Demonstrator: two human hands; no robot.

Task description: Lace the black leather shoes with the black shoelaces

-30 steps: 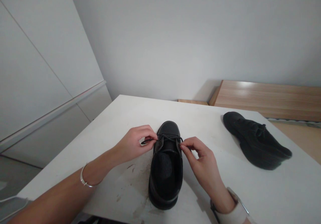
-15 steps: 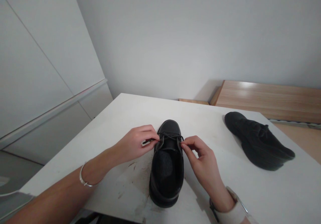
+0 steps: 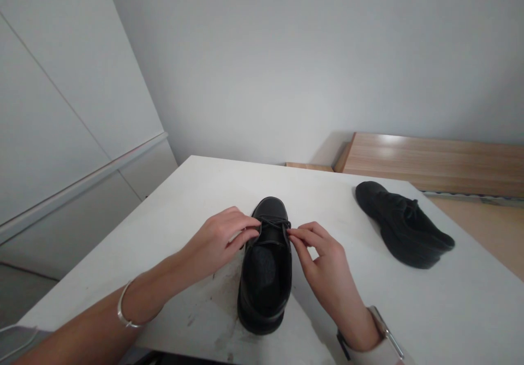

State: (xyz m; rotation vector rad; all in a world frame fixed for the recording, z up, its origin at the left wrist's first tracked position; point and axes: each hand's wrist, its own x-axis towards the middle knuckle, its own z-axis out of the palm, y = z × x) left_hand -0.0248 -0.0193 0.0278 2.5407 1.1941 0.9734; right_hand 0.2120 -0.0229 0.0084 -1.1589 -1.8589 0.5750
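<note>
"Shoe [image 3: 265, 267]: where?"
"Twelve o'clock, on the table [image 3: 196, 190], pointing away from me."
"Grip?"
"My left hand [image 3: 223, 235] pinches it at eleven, my right hand [image 3: 327, 258] at one; whether lace [image 3: 273, 221] is caught too, I can't tell."
"Beyond?"
"Second shoe [image 3: 399, 227], two o'clock."

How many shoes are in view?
2: the near shoe sits on the white table between the left hand and right hand; the far shoe sits toward the table's right side.
</note>
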